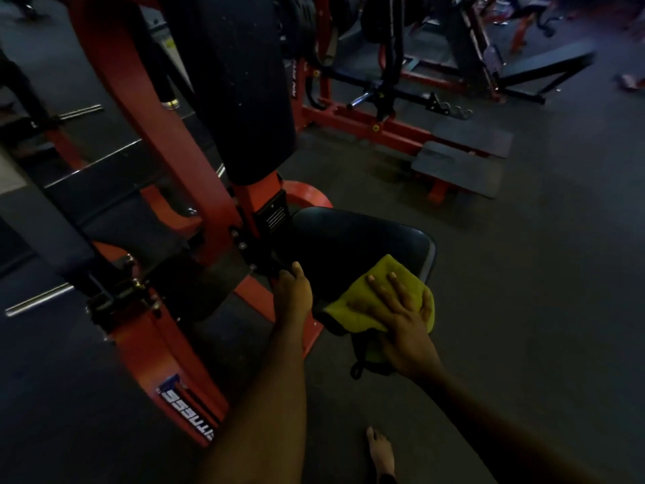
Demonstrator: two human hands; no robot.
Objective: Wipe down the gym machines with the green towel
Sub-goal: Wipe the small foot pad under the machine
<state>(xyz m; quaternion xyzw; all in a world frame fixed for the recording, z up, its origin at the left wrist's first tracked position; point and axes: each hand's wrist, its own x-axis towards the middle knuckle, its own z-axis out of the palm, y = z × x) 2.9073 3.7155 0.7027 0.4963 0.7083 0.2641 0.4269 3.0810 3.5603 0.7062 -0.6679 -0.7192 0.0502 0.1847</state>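
Note:
A red-framed gym machine fills the left of the view, with a tall black back pad and a black padded seat below it. The green towel lies folded on the seat's near right corner. My right hand presses flat on the towel, fingers straight and spread. My left hand rests against the seat's near left edge, beside the frame, with its fingers curled over that edge.
Another red and black machine with dark footplates stands behind on the dark rubber floor. A black bench is at the far right. Chrome bars stick out at the left. My bare foot is at the bottom.

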